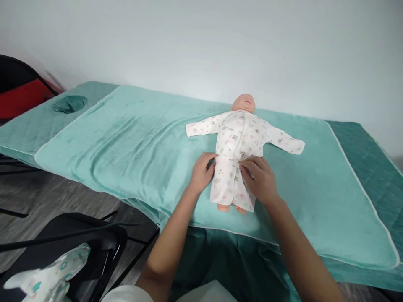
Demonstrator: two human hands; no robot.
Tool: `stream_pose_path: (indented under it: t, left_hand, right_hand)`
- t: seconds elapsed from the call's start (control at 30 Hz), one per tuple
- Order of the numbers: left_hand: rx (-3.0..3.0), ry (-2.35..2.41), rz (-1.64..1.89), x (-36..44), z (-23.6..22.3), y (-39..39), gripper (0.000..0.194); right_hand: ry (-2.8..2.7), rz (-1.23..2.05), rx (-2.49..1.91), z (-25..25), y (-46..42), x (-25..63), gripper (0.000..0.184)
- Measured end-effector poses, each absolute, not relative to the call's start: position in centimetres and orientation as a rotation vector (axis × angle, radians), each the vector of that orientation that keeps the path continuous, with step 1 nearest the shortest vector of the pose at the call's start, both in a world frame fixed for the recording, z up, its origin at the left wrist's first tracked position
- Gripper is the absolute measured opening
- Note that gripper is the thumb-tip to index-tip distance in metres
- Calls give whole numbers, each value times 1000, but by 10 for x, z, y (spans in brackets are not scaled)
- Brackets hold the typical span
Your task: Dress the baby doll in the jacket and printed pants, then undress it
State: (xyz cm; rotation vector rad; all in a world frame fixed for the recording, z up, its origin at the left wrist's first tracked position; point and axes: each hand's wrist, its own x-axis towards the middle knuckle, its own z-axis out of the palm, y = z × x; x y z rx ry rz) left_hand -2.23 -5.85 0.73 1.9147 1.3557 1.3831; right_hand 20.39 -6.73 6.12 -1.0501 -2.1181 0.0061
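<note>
A baby doll [243,103] lies on its back on the green cover, its head toward the wall and its bare feet toward me. It wears a white printed baby shirt [234,136] with both sleeves spread out sideways, and matching baby pants [224,186]. At the waist on the left side, the thumb and fingers of my left hand [202,172] close on the edge of the pants. My right hand [260,178] pinches the waistband near the middle front, covering part of the right leg.
The green cover [141,126] lies wrinkled over a long padded table with a face hole [69,104] at the left. A black chair [103,239] holds a printed cloth [56,272] at the lower left. A white wall [201,46] borders the far side.
</note>
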Motion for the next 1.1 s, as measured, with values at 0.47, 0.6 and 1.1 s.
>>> stream_pose_path:
  t: [0.47, 0.6, 1.1]
  left_hand:
    - [1864, 1914, 1399, -53, 6, 1, 35]
    - [1685, 2205, 1167, -80, 4, 45, 55]
    - [1856, 2296, 1014, -116, 0, 83, 54]
  right_hand:
    - [-1628, 134, -1419, 38, -13, 308, 28]
    - [-1276, 85, -1787, 18, 21, 365, 37]
    - [-1243, 135, -1861, 15, 55, 393, 15]
